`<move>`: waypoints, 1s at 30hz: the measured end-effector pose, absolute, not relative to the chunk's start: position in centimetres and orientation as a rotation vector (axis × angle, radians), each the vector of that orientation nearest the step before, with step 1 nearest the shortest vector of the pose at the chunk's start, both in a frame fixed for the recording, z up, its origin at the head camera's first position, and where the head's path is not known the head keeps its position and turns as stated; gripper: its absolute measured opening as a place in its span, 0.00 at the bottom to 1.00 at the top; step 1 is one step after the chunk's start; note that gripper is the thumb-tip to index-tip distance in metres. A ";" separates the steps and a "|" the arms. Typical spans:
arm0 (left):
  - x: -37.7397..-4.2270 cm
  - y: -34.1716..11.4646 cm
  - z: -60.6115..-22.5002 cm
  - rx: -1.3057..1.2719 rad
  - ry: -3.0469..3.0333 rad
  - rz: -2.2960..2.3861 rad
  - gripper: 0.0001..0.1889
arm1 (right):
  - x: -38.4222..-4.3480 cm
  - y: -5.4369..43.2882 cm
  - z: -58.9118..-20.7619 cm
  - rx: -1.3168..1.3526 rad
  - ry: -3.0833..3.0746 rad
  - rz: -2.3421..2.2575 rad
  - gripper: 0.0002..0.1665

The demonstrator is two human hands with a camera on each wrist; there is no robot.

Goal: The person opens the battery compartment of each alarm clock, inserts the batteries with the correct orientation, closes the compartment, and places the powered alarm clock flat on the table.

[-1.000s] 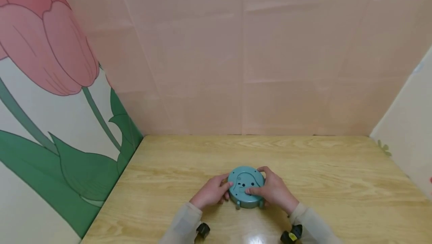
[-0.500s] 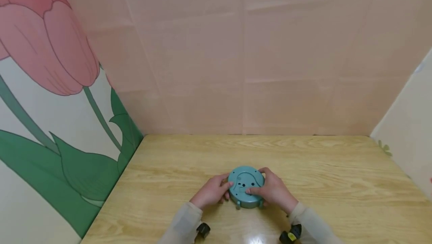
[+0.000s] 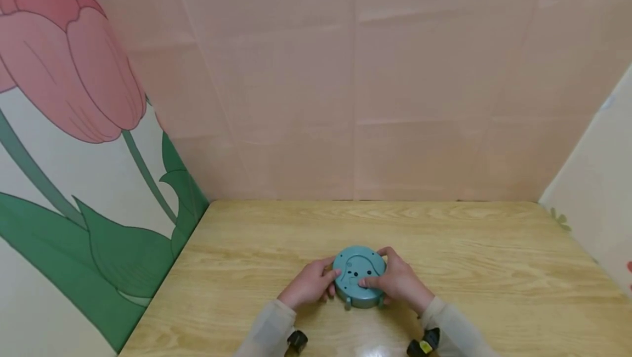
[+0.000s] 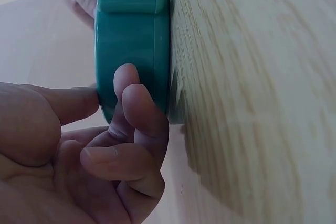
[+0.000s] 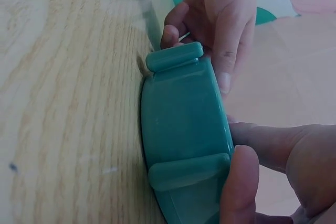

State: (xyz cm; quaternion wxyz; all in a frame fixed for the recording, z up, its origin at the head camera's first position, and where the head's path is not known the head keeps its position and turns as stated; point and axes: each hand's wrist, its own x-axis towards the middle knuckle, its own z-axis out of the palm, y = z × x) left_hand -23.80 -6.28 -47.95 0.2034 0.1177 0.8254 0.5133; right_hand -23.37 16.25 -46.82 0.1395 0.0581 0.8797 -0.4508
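A round teal desk clock point(image 3: 359, 269) lies flat on the wooden table, its back facing up with several dark holes and a curved outline. Two small stubby feet point(image 5: 190, 171) stick out from its side towards the person. My left hand point(image 3: 309, 282) holds the left rim; in the left wrist view its thumb is at the top edge and curled fingers point(image 4: 140, 108) touch the side wall. From the right, my right hand point(image 3: 401, 280) grips the clock, thumb across the back and forefinger round the far rim. The clock's front is hidden underneath.
The wood-grain table point(image 3: 266, 225) ends at a pink sheet-covered wall point(image 3: 355, 99) behind. A tulip-patterned panel point(image 3: 123, 181) stands at the left, a white panel point(image 3: 597, 181) at the right. Black wrist devices point(image 3: 424, 342) sit under both sleeves.
Both hands keep the same hold on the clock, which stays in place. The whole head view has shifted slightly, so everything appears a little lower.
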 end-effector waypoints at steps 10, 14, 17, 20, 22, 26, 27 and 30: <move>-23.8 -6.1 -47.6 0.342 2.340 1.414 0.28 | -23.2 16.5 -46.5 0.150 2.470 -1.422 0.51; -23.6 -6.1 -47.6 0.323 2.343 1.411 0.28 | -23.3 16.7 -46.6 0.139 2.446 -1.431 0.50; -23.5 -6.1 -47.5 0.321 2.343 1.402 0.28 | -23.3 16.8 -46.6 0.127 2.444 -1.424 0.51; -23.6 -6.1 -47.6 0.330 2.347 1.393 0.28 | -23.2 16.7 -46.4 0.106 2.487 -1.402 0.54; -23.6 -6.1 -47.5 0.339 2.350 1.392 0.28 | -23.1 16.6 -46.2 0.042 2.573 -1.360 0.52; -23.7 -6.1 -47.4 0.351 2.355 1.400 0.27 | -23.0 16.2 -45.9 -0.217 2.781 -1.210 0.28; -23.7 -6.1 -47.4 0.349 2.356 1.401 0.27 | -23.0 16.1 -45.9 -0.288 2.814 -1.179 0.21; -23.6 -6.2 -47.5 0.347 2.362 1.400 0.27 | -23.0 16.0 -46.1 -0.446 2.814 -1.143 0.08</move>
